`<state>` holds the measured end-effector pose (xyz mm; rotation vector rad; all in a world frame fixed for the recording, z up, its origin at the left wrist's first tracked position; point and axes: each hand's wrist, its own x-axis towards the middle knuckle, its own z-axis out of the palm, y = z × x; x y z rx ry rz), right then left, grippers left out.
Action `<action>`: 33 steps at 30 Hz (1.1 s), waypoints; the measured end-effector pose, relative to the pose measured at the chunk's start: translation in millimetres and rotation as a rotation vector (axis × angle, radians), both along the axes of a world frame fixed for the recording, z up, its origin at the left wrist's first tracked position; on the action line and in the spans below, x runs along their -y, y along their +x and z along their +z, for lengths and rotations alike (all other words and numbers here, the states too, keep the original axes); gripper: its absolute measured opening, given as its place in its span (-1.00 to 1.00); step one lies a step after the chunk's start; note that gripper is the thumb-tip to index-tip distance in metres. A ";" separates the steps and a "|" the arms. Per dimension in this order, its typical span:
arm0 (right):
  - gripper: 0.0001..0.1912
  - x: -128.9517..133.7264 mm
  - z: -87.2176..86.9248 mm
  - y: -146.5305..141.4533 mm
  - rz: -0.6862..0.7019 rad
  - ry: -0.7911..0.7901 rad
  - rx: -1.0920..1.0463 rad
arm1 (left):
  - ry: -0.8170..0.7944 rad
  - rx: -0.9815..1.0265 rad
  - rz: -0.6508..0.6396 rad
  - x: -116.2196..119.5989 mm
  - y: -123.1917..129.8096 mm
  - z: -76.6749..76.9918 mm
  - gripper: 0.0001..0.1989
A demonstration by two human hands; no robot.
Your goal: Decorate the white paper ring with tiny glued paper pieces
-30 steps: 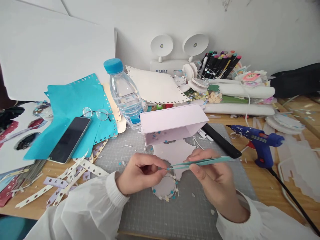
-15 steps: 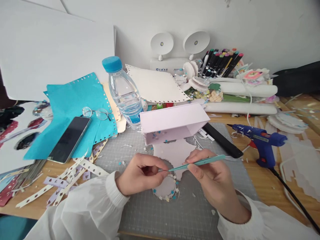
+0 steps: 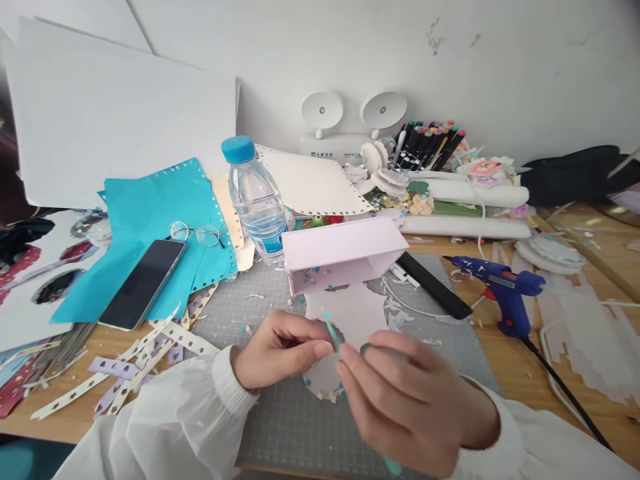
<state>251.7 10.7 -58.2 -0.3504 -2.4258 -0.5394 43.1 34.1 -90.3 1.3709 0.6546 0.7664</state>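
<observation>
- And there was the right hand (image 3: 415,400), its fingers closed around the teal tweezers (image 3: 333,333), which slanted up and away, with their far end poking out below the palm!
- Right at the tip, a tiny blue star (image 3: 327,314) showed above the pale paper sheet (image 3: 353,303).
- Over on the other side, the left hand (image 3: 283,350) had its thumb and forefinger curled toward each other, just beside the tweezers; whether they met or pinched anything, nobody could tell.
- Below the two hands sat the round white piece (image 3: 320,379), partly covered by them, blue and pale bits dotting its edge, down on the gray cutting mat (image 3: 295,433).
- Just behind the sheet, the lilac box (image 3: 345,243) lay with its open side facing front, small blue bits inside, and the water bottle (image 3: 257,207) stood at its left.
- Out on the right, the blue glue gun (image 3: 500,280) rested on the wooden table (image 3: 483,333).
- Far left, the phone (image 3: 143,283) and glasses (image 3: 207,235) lay on turquoise paper (image 3: 160,193), punched strips (image 3: 185,337) scattered in front!
</observation>
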 end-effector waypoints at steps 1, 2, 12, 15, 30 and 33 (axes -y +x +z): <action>-0.77 -1.8 4.1 -3.2 0.048 0.013 0.068 | -0.033 0.022 -0.017 0.0 0.1 -0.5 -0.59; -0.73 -3.7 7.4 -6.5 0.074 -0.001 0.112 | -0.066 0.039 -0.027 0.0 0.1 -1.5 -0.58; -0.65 -4.8 12.4 -27.1 0.093 -0.197 0.220 | -0.270 -0.014 -0.028 -3.2 -2.7 -10.1 -0.48; -0.73 -0.3 13.2 -16.6 0.041 -0.195 0.164 | -0.276 0.053 -0.025 -2.6 -3.8 -12.1 -0.47; -0.88 29.4 -16.3 -24.5 -0.302 -1.281 -0.431 | -0.237 0.007 0.076 0.8 -1.2 -9.4 -0.53; -0.81 27.7 -17.3 -31.6 -0.286 -1.500 -0.465 | -0.223 0.014 0.091 3.5 -1.1 -9.6 -0.52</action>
